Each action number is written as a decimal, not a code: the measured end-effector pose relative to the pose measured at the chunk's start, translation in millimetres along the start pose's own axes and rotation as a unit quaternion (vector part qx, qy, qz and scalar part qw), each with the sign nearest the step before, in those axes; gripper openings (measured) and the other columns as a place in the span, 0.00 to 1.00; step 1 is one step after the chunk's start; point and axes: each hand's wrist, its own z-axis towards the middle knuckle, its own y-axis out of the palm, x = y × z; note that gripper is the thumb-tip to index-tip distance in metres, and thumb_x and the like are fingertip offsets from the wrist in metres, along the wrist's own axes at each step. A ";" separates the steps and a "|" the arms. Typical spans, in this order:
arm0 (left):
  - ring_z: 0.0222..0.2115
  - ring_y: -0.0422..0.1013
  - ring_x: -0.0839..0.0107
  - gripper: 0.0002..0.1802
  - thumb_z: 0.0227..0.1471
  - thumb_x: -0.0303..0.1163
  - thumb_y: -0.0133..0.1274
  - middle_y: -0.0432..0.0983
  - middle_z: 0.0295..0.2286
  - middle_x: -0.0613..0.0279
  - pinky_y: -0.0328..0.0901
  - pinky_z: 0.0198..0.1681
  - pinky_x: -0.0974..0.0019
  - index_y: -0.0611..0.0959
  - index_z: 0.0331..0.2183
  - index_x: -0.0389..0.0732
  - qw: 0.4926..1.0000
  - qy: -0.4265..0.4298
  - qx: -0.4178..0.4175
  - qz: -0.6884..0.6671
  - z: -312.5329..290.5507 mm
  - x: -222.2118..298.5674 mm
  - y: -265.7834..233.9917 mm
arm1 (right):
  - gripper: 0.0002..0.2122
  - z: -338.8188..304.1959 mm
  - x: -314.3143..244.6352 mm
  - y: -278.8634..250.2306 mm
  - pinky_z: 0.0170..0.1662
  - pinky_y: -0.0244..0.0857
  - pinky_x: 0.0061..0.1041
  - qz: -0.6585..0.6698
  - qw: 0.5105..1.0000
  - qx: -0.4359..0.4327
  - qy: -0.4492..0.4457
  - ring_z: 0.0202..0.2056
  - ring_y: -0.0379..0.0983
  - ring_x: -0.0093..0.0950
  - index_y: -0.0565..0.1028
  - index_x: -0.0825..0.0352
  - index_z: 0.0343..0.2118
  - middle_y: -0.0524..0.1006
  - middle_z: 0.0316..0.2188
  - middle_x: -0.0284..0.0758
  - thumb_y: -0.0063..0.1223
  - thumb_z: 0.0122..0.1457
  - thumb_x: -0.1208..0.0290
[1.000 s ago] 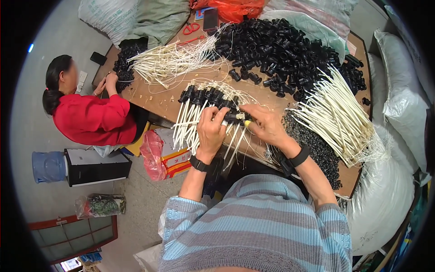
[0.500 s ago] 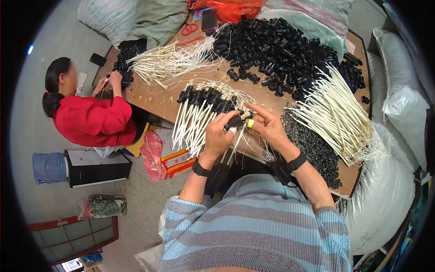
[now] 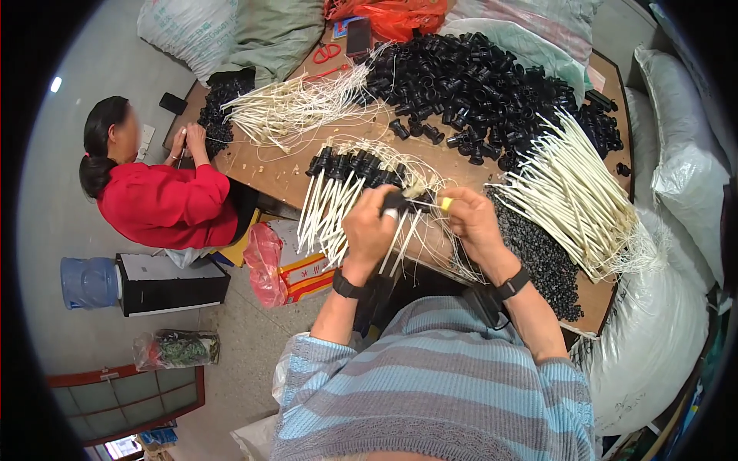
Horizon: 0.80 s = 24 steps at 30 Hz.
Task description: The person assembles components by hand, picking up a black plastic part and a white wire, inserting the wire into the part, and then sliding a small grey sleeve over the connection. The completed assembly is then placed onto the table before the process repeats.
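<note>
Wooden tabletop point(image 3: 265, 165), frame centre: left hand point(image 3: 367, 230) pinching black cap point(image 3: 395, 203) on white cords; right hand point(image 3: 473, 223) pinching cord end beside it. Risk: loose cords nearby likely tangling, snagging, slipping free.

We are seeing the left hand point(image 3: 369, 230) closing round a black socket point(image 3: 396, 201) now, where a second ago it was spread flat over the white tubes point(image 3: 330, 215). The right hand point(image 3: 473, 223) is sliding toward 3 o'clock and turning, so its yellow-tipped finger point(image 3: 447, 203) is showing beside the socket. The socket itself is shifting from under both hands to between them, at 12 o'clock of the left wrist. The person in red point(image 3: 161, 203), at 9 o'clock, is drawing both hands point(image 3: 188, 142) together by the small black pile point(image 3: 219, 107) after reaching apart.
</note>
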 end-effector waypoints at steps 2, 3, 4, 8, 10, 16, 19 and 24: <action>0.30 0.75 0.56 0.19 0.43 0.23 0.47 0.77 0.31 0.57 0.68 0.32 0.60 0.80 0.40 0.44 0.999 -0.029 -0.021 -0.029 5.2 -4.6 -5.3 | 0.03 0.8 3.3 -14.4 0.18 0.46 0.10 0.075 0.997 -0.006 -0.003 0.15 0.56 0.09 0.77 0.68 0.33 0.73 0.21 0.24 0.55 0.56 0.77; 0.30 0.75 0.55 0.18 0.43 0.24 0.47 0.78 0.32 0.56 0.68 0.33 0.60 0.80 0.40 0.44 0.999 -0.029 -0.028 -0.028 6.2 -4.6 -4.9 | 0.07 0.0 6.5 -19.0 0.19 0.48 0.10 0.057 0.998 -0.011 -0.003 0.16 0.57 0.10 0.78 0.68 0.38 0.74 0.21 0.24 0.54 0.57 0.77; 0.31 0.75 0.55 0.18 0.43 0.25 0.47 0.78 0.33 0.56 0.68 0.34 0.59 0.80 0.40 0.44 0.999 -0.030 -0.036 -0.027 7.2 -5.6 -4.9 | 0.07 -3.3 4.2 -19.1 0.19 0.48 0.10 0.059 0.998 -0.013 -0.002 0.16 0.57 0.10 0.78 0.68 0.38 0.74 0.21 0.24 0.54 0.57 0.77; 0.25 0.73 0.68 0.16 0.48 0.28 0.50 0.79 0.28 0.53 0.65 0.29 0.65 0.80 0.42 0.42 0.972 -0.220 -0.031 0.074 23.6 -23.1 -13.1 | 0.15 -26.5 -8.8 -19.5 0.27 0.64 0.19 -0.166 0.976 -0.136 0.029 0.22 0.69 0.20 0.76 0.68 0.47 0.79 0.26 0.31 0.56 0.56 0.73; 0.29 0.73 0.57 0.20 0.47 0.28 0.51 0.77 0.30 0.50 0.66 0.34 0.59 0.78 0.46 0.40 0.979 -0.181 0.022 0.089 29.8 -41.2 -18.2 | 0.19 -40.9 -5.1 -20.4 0.32 0.69 0.32 -0.464 0.813 -0.304 -0.177 0.28 0.77 0.35 0.75 0.65 0.48 0.78 0.24 0.39 0.58 0.54 0.65; 0.38 0.69 0.53 0.24 0.38 0.20 0.49 0.73 0.37 0.52 0.64 0.43 0.55 0.79 0.42 0.38 0.961 0.039 0.085 0.262 30.1 -49.1 -21.8 | 0.18 -54.8 10.4 -17.5 0.33 0.67 0.41 -0.577 0.731 -0.331 -0.155 0.33 0.74 0.44 0.75 0.63 0.44 0.77 0.30 0.41 0.59 0.49 0.63; 0.40 0.69 0.55 0.21 0.40 0.19 0.48 0.74 0.38 0.56 0.63 0.45 0.58 0.82 0.40 0.40 0.985 0.069 0.035 0.157 28.9 -21.6 -14.1 | 0.16 -51.8 13.7 -37.6 0.32 0.65 0.41 -0.565 0.769 -0.255 -0.156 0.31 0.73 0.45 0.75 0.63 0.41 0.76 0.26 0.42 0.58 0.49 0.65; 0.40 0.73 0.54 0.17 0.44 0.21 0.48 0.78 0.38 0.50 0.67 0.45 0.57 0.82 0.38 0.38 0.977 0.127 -0.166 -0.053 55.7 27.7 64.8 | 0.13 -57.0 0.6 -61.8 0.29 0.64 0.39 -0.521 0.831 -0.097 -0.169 0.27 0.73 0.43 0.75 0.63 0.40 0.77 0.24 0.40 0.57 0.50 0.69</action>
